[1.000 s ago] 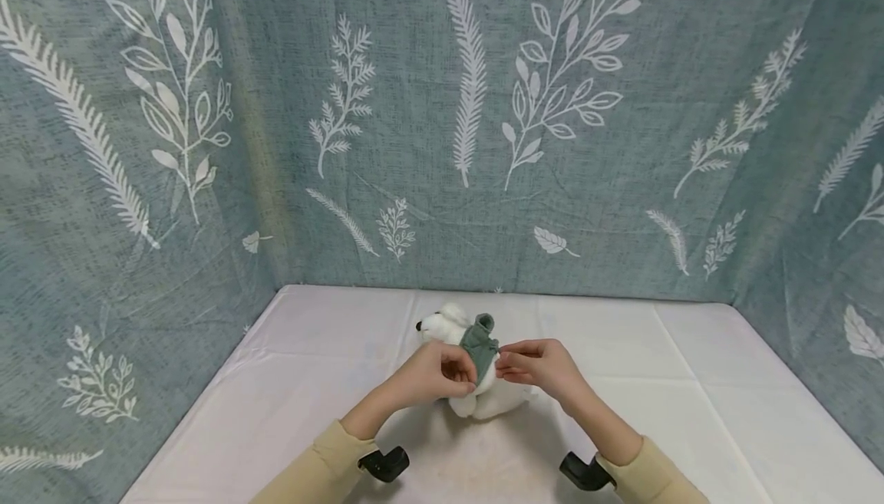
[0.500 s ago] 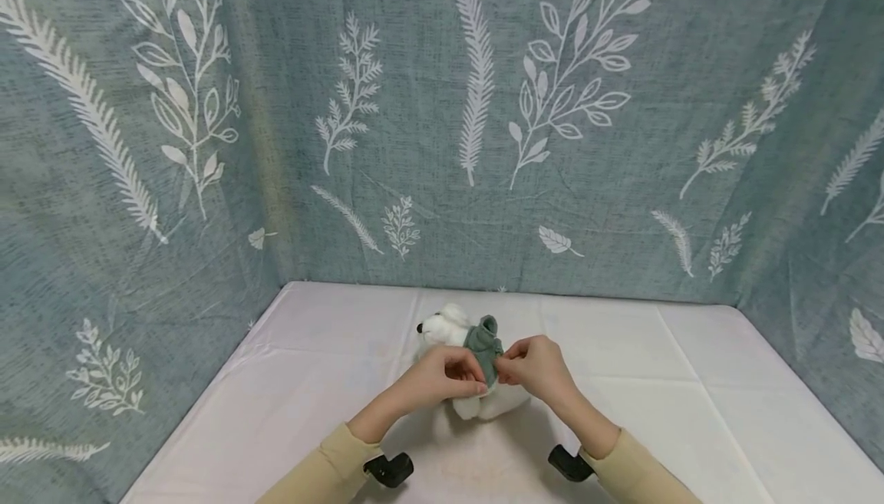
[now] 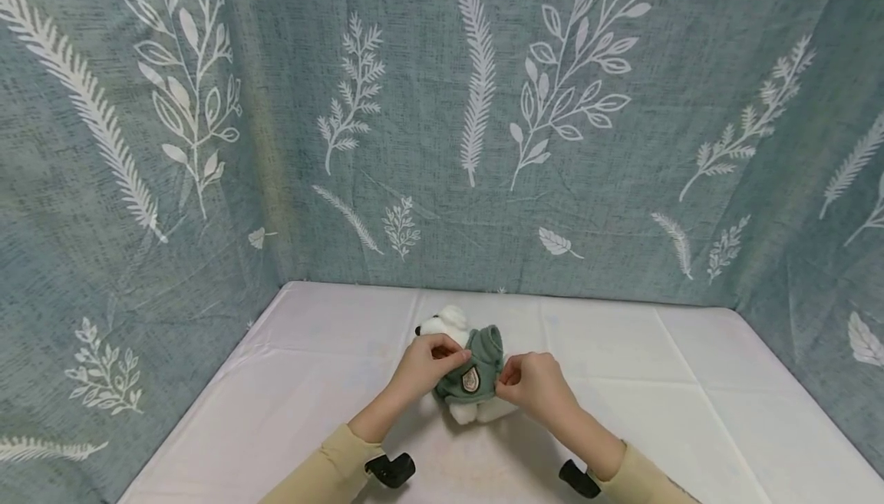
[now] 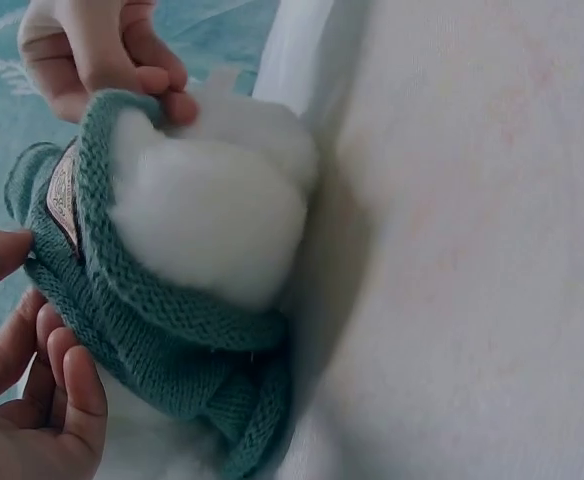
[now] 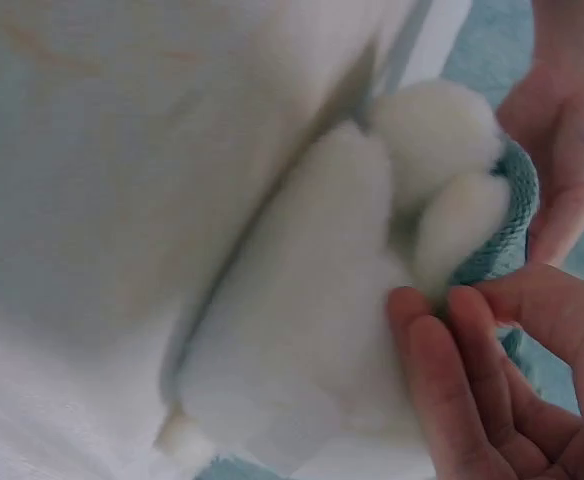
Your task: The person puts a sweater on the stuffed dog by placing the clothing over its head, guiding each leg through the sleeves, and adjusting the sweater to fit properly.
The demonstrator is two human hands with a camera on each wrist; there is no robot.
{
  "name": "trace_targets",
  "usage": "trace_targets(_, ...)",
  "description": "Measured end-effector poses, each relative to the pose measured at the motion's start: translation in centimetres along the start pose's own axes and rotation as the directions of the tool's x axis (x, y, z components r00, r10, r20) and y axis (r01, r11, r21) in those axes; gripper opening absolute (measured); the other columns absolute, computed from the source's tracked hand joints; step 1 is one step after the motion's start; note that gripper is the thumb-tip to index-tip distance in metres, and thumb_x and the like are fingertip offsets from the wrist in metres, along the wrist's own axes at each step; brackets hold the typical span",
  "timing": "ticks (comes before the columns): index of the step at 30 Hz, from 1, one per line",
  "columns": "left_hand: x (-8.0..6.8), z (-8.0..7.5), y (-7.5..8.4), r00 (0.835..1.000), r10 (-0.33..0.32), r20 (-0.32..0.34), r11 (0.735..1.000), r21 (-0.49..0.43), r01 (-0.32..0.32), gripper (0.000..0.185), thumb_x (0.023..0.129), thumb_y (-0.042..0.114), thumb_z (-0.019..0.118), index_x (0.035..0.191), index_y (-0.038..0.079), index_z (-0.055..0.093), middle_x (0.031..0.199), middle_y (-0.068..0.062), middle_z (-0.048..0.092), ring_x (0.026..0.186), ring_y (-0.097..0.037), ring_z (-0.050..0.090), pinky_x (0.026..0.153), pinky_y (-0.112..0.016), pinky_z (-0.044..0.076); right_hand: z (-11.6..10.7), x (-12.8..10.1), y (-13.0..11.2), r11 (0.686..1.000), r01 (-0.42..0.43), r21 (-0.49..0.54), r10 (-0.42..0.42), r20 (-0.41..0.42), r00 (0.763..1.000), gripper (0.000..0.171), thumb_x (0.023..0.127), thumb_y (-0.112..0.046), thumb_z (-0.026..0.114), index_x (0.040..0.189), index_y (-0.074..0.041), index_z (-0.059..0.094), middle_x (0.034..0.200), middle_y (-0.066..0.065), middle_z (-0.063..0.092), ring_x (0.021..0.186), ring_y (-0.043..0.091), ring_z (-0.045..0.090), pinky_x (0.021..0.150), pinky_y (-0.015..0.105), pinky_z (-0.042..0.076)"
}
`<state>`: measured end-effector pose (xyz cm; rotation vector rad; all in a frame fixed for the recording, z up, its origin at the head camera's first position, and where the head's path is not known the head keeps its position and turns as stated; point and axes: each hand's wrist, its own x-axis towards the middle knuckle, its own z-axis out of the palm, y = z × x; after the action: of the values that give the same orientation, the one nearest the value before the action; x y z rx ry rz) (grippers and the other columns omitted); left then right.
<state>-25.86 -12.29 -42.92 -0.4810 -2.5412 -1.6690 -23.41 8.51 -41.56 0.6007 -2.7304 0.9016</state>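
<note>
Since the earlier frame, the green knitted sweater (image 3: pixel 487 360) has been drawn lower over the white plush toy (image 3: pixel 447 323), and a badge (image 3: pixel 470 379) on the knit has been brought into view. The sweater's hem is pinched between the thumb and fingers of the right hand (image 3: pixel 541 386); farther left, the knit is pinched by the left hand (image 3: pixel 423 364). The toy is seated at lower centre on the white cloth (image 3: pixel 331 366), its head turned toward the left edge.
</note>
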Motion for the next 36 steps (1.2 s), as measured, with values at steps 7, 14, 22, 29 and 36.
trace_targets(7, -0.2, 0.1, -0.4, 1.0, 0.0, 0.012, 0.997, 0.081, -0.001, 0.015, 0.083, 0.02, 0.072, 0.075, 0.007, 0.068, 0.07, 0.001, 0.062, 0.062, -0.009, 0.052, 0.055, -0.023, 0.044, 0.6, -0.5, 0.6, 0.998, 0.037, -0.057, -0.036, 0.013, 0.999, 0.014, 0.07, -0.007, 0.072, 0.062, -0.016, 0.065, 0.057, -0.008, 0.062, 0.051, 0.0, 0.052, 0.049, 0.016, 0.043)
trace_targets(14, -1.0, -0.7, -1.3, 0.999, 0.047, -0.019, 0.962, 0.271, -0.04, 0.018, 0.076, 0.01, 0.073, 0.063, 0.013, 0.061, 0.059, 0.009, 0.053, 0.055, -0.004, 0.046, 0.055, -0.02, 0.04, 0.8, -0.9, 0.6, 0.998, 0.021, -0.067, -0.022, 0.001, 1.0, 0.016, 0.066, -0.004, 0.073, 0.059, -0.015, 0.064, 0.055, -0.007, 0.061, 0.051, 0.001, 0.052, 0.05, 0.016, 0.043)
trace_targets(22, -1.0, -0.3, -1.1, 0.995, 0.099, -0.015, 0.949, 0.304, -0.09, 0.017, 0.079, 0.009, 0.072, 0.066, 0.012, 0.061, 0.061, 0.006, 0.054, 0.055, -0.004, 0.046, 0.053, -0.019, 0.04, 1.4, -1.1, 0.7, 0.999, -0.021, -0.044, 0.02, -0.024, 1.0, 0.012, 0.068, -0.003, 0.073, 0.062, -0.012, 0.067, 0.058, -0.005, 0.063, 0.052, 0.002, 0.054, 0.05, 0.017, 0.044)
trace_targets(29, -0.6, 0.4, -0.4, 0.99, 0.091, -0.104, 0.963, 0.263, -0.061, 0.016, 0.079, 0.014, 0.074, 0.075, 0.013, 0.058, 0.065, 0.005, 0.054, 0.056, -0.004, 0.045, 0.052, -0.02, 0.039, -0.2, -0.7, -0.4, 0.996, -0.073, 0.053, 0.07, 0.046, 0.996, 0.007, 0.079, -0.007, 0.07, 0.071, -0.007, 0.07, 0.063, -0.002, 0.066, 0.055, 0.003, 0.058, 0.05, 0.017, 0.047)
trace_targets(36, -0.7, 0.2, 1.1, 0.993, 0.051, -0.111, 0.985, 0.168, -0.032, 0.018, 0.082, 0.02, 0.074, 0.078, 0.013, 0.058, 0.068, 0.004, 0.056, 0.06, -0.006, 0.05, 0.055, -0.021, 0.042, -3.4, 1.3, -1.7, 0.997, -0.079, 0.019, 0.08, -0.088, 0.993, 0.008, 0.085, -0.015, 0.069, 0.078, -0.012, 0.069, 0.067, -0.006, 0.065, 0.061, 0.004, 0.057, 0.055, 0.022, 0.047)
